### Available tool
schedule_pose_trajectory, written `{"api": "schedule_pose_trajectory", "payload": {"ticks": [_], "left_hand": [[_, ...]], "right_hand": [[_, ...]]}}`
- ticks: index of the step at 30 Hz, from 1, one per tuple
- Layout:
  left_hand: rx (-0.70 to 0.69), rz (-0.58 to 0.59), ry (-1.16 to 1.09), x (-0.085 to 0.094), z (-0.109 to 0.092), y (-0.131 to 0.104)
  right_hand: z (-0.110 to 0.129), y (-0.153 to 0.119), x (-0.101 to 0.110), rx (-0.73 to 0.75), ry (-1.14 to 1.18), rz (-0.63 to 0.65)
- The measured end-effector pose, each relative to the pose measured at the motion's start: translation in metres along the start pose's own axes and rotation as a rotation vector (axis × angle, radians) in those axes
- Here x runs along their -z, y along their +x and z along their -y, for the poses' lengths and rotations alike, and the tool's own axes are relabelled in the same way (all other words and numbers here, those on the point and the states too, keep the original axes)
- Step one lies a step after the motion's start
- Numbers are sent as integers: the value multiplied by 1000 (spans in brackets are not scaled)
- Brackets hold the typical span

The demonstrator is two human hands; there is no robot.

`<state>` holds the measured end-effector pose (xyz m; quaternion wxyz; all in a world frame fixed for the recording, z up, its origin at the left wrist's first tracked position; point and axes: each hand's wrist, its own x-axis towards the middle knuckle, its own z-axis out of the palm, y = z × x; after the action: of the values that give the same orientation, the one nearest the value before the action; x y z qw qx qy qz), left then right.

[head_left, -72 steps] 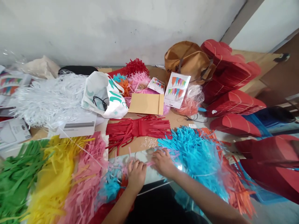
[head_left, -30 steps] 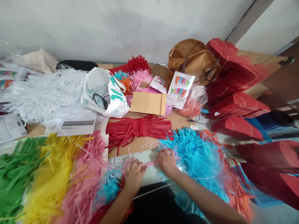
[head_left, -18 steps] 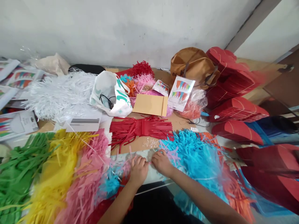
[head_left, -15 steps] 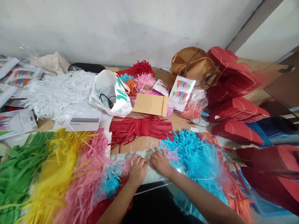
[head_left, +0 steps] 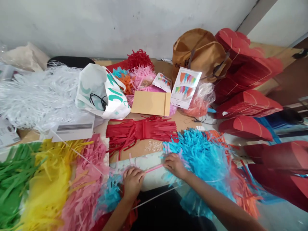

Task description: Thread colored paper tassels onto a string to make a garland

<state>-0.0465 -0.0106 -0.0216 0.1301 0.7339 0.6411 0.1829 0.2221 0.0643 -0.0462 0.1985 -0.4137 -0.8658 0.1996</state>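
Observation:
A narrow pink strip (head_left: 154,168) is stretched between my two hands, low in the middle of the view. My left hand (head_left: 132,180) is closed on its left end, beside a small blue fringed bunch (head_left: 111,192). At the other end my right hand (head_left: 175,166) pinches the strip, at the edge of the large blue fringe (head_left: 199,154). Just beyond the hands lies a red fringed bundle (head_left: 143,129), with small clear pieces (head_left: 154,146) in front of it. A white string (head_left: 156,196) runs across below the hands.
Green (head_left: 16,179), yellow (head_left: 45,186) and pink fringes (head_left: 84,186) cover the left. A white bag (head_left: 101,91), a cardboard piece (head_left: 151,103), a printed card (head_left: 186,87) and a brown bag (head_left: 199,54) stand behind. Red stacks (head_left: 249,107) line the right.
My hands have moved apart, and the pink strip now shows stretched between them. The view has shifted slightly.

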Motion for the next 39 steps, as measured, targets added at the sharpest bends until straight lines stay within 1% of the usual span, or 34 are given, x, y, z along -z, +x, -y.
{"api": "schedule_pose_trajectory", "payload": {"ticks": [3,6,12,14,18,20,24,25,28,30,32,33,35,36,37,39], "left_hand": [[44,15,-18,1,-1,4],[62,20,-17,2,-2,7],[93,25,66,-1,-13,12],[55,33,95,-4,-18,13],[-152,75,98,-11,-22,11],[-215,82,101,-14,-21,11],[-264,82,94,-13,-24,16],[-269,77,89,-13,-27,17],[-264,23,71,-14,-35,22],[-255,-43,58,-14,-39,25],[-253,-122,40,-5,-40,26],[-259,-160,31,3,-41,27],[-288,-226,8,30,-43,25],[-316,-260,-9,48,-44,23],[-350,-293,-29,67,-47,21],[-457,-390,-86,107,-55,16]], "right_hand": [[3,4,6,-71,49,55],[6,7,9,-106,82,71],[18,17,7,-232,-41,138],[21,22,8,-252,-71,147],[28,28,13,-260,-137,165],[33,26,13,-212,-167,157],[41,19,4,100,-197,134],[42,19,0,152,-202,142],[42,23,-10,175,-215,167],[45,29,-10,161,-217,160],[55,34,-1,131,-219,137],[63,36,8,115,-228,118],[86,37,33,43,-174,73],[100,38,48,-10,-73,70],[114,40,64,-76,87,84],[139,44,94,-216,542,198]]}}
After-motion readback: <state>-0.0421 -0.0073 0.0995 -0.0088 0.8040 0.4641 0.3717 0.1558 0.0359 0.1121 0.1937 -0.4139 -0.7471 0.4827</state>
